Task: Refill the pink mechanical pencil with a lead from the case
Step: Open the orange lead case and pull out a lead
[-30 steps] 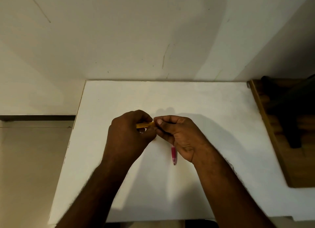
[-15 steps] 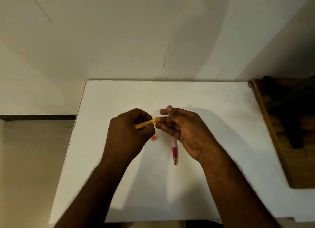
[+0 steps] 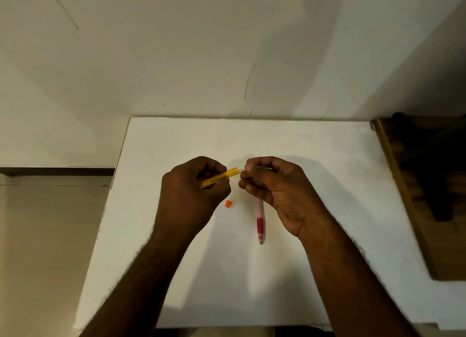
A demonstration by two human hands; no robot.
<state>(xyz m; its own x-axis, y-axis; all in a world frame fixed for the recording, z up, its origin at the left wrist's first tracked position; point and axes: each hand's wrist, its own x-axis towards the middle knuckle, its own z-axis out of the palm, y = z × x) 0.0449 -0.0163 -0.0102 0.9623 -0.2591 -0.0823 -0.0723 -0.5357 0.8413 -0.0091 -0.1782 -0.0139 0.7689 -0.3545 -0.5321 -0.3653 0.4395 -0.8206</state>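
Observation:
My left hand point(image 3: 194, 190) is closed around a slim yellow lead case point(image 3: 222, 176), which points up and to the right with its open end showing. My right hand point(image 3: 274, 185) pinches thin dark leads point(image 3: 241, 170) that stick out of that open end. The pink mechanical pencil point(image 3: 260, 220) lies on the white table point(image 3: 327, 185) below my right hand, tip toward me, its top end hidden by my fingers. A small orange cap point(image 3: 228, 203) lies on the table between my hands.
The table ends at a wall behind and drops to the floor on the left. A wooden board point(image 3: 413, 210) with a dark object on it borders the table's right side.
The orange cap came off the case and now lies on the table. My right hand moved slightly right, and leads now show at the case's open end.

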